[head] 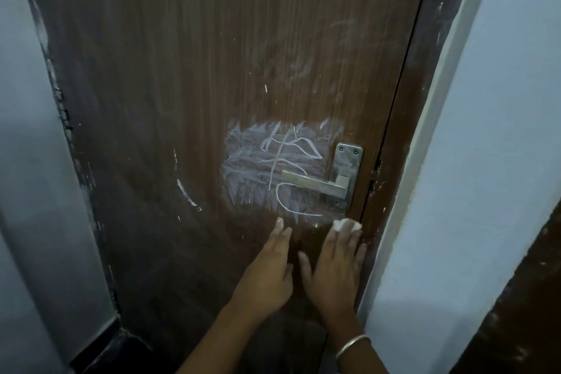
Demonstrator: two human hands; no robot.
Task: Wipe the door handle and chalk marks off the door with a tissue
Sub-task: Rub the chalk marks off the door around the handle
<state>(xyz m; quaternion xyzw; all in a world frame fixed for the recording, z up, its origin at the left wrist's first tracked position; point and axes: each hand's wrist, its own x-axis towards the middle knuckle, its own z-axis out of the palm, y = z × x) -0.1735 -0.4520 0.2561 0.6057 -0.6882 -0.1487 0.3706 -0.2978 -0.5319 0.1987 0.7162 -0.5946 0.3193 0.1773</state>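
A brown wooden door [182, 70] fills the view. White chalk marks [267, 167] form a smeared patch with scribbled lines left of the steel lever handle [315, 184], which sits on a steel plate [349, 158]. My right hand [334, 264] lies flat on the door just below the handle, pressing a white tissue [346, 224] under its fingertips at the patch's lower right edge. My left hand [267, 270] rests flat on the door beside it, fingers apart, holding nothing.
A short curved chalk stroke [185, 193] lies left of the patch. Faint smears [343, 33] show higher up. A white wall corner and door frame [440, 130] stand close on the right; a pale wall [21, 130] borders the left.
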